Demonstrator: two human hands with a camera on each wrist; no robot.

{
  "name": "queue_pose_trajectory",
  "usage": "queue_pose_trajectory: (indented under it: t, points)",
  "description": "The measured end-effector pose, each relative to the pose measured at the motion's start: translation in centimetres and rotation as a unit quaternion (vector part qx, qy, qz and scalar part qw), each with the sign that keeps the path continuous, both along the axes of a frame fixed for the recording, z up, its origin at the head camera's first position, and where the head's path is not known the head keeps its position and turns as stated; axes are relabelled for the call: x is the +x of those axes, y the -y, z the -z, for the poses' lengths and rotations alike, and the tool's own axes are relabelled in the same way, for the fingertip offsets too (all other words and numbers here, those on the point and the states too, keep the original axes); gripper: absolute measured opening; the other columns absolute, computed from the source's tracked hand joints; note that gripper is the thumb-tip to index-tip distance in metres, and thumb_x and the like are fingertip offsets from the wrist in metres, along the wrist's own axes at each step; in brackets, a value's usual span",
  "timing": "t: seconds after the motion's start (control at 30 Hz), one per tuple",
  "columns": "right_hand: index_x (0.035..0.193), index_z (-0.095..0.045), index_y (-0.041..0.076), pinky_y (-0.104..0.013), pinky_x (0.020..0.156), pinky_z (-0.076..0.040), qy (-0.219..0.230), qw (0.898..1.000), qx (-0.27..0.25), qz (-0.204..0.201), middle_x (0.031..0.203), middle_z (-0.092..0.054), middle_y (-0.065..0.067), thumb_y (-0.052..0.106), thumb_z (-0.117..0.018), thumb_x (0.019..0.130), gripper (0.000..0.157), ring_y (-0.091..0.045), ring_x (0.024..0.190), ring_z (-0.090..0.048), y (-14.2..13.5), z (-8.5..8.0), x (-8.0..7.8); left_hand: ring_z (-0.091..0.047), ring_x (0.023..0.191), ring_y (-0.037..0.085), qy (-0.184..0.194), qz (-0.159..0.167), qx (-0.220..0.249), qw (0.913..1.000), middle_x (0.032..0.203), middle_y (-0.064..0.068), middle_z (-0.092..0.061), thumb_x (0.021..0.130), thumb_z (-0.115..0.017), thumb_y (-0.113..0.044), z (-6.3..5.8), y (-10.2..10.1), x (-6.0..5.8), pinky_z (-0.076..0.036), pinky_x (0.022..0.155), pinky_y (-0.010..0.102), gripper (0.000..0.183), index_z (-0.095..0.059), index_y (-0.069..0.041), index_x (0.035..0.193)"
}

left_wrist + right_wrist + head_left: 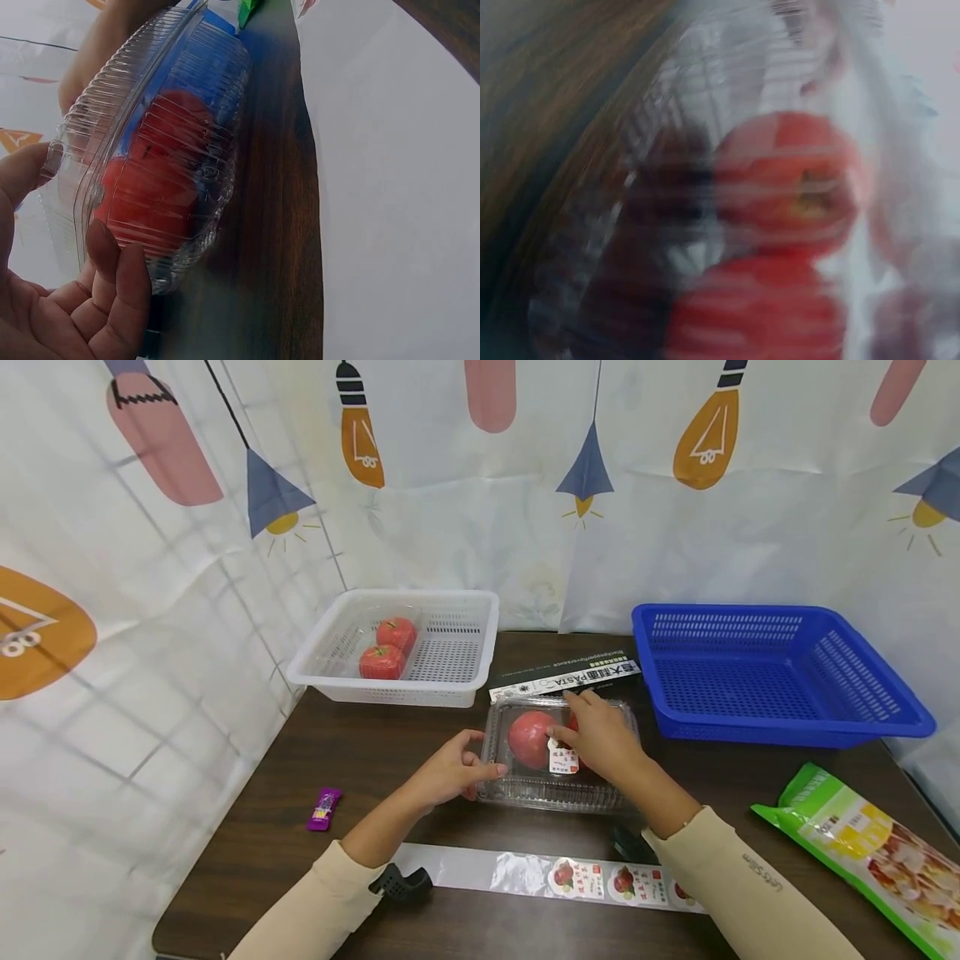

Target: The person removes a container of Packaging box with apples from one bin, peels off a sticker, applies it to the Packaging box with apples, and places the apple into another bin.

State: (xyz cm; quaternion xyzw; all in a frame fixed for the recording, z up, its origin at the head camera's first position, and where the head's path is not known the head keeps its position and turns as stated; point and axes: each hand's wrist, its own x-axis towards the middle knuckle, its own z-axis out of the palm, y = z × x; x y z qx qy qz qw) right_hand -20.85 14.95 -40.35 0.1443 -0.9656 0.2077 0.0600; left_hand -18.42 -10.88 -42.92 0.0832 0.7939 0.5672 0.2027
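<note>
beige sleeves (750, 885), left hand (452, 768) with grip on clear box (543, 797) of red fruit (529, 740), right hand (603, 739) loose on lid (501, 735)

Between the left hand (457, 768) and the right hand (603, 735) is a colourless, transparent rectangular plastic box (555, 795) with round, red fruits (529, 739) inside. Beyond the left hand, the rectangular perforated plastic basket (450, 687) is plain white; beyond the right hand, to its right, the other one, a blue perforated plastic basket (787, 732), is also plain. To the left hand's left, the small shiny wrapper (324, 809) is purple. Under both hands, the wooden tabletop (277, 768) is dark brown and finely grained. Far beyond them, the white curtain (465, 535) carries orange bulbs, blue lamps and pink shapes.
</note>
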Motion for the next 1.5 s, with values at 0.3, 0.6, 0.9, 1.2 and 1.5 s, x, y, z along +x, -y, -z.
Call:
queue_pose_trajectory:
  t: [0.3,0.6,0.9,1.2,1.5]
  points:
    - [0.139,-0.052,0.004,-0.056,0.096,-0.042,0.008,1.000,0.001,0.014,0.120,-0.059,-0.019,0.033,-0.070,0.091,0.059,-0.039,0.115,-0.052,-1.3,-0.2,0.5,-0.052,0.052,0.017,-0.003,0.000,-0.007,1.0000,0.067,0.006,-0.057,0.083,-0.079,-0.034,0.7,0.0,-0.1,-0.051,0.056,0.034,0.081,-0.034,-0.003,0.143]
    - [0.142,-0.050,0.011,-0.049,0.086,-0.046,0.056,0.995,-0.025,-0.083,0.114,-0.054,-0.010,0.040,-0.079,0.080,0.075,-0.029,0.103,-0.048,-3.1,-0.5,0.8,-0.054,0.053,0.019,-0.007,-0.003,-0.010,0.9999,0.065,0.006,-0.055,0.084,-0.078,-0.036,0.8,0.2,-0.1,-0.052,0.058,0.034,0.082,-0.032,-0.004,0.144]
    - [0.143,-0.049,0.015,-0.057,0.096,-0.040,0.098,0.986,-0.035,-0.131,0.136,-0.044,-0.011,0.046,-0.084,0.072,0.085,-0.034,0.121,-0.041,-4.1,-0.7,0.6,-0.055,0.057,0.021,-0.006,-0.001,-0.010,0.9999,0.067,0.007,-0.056,0.086,-0.076,-0.035,0.7,0.1,-0.2,-0.053,0.060,0.035,0.079,-0.033,-0.005,0.144]
    - [0.142,-0.052,0.016,-0.057,0.099,-0.036,0.082,0.986,-0.041,-0.142,0.137,-0.045,-0.011,0.047,-0.082,0.073,0.082,-0.033,0.124,-0.040,-4.2,-0.2,0.7,-0.057,0.061,0.022,0.001,0.003,-0.005,1.0000,0.072,0.009,-0.059,0.087,-0.076,-0.031,0.0,0.2,0.0,-0.055,0.064,0.039,0.081,-0.028,-0.004,0.146]
    - [0.125,-0.066,0.013,-0.050,0.090,-0.050,0.045,0.964,-0.231,-0.122,0.122,-0.065,-0.003,0.028,-0.078,0.084,0.045,-0.024,0.113,-0.058,-5.9,-0.4,4.3,-0.059,0.106,0.031,-0.001,-0.013,0.063,0.9979,0.125,0.021,-0.054,0.098,-0.057,-0.037,0.7,0.2,-2.6,-0.054,0.084,0.043,0.069,-0.028,0.002,0.147]
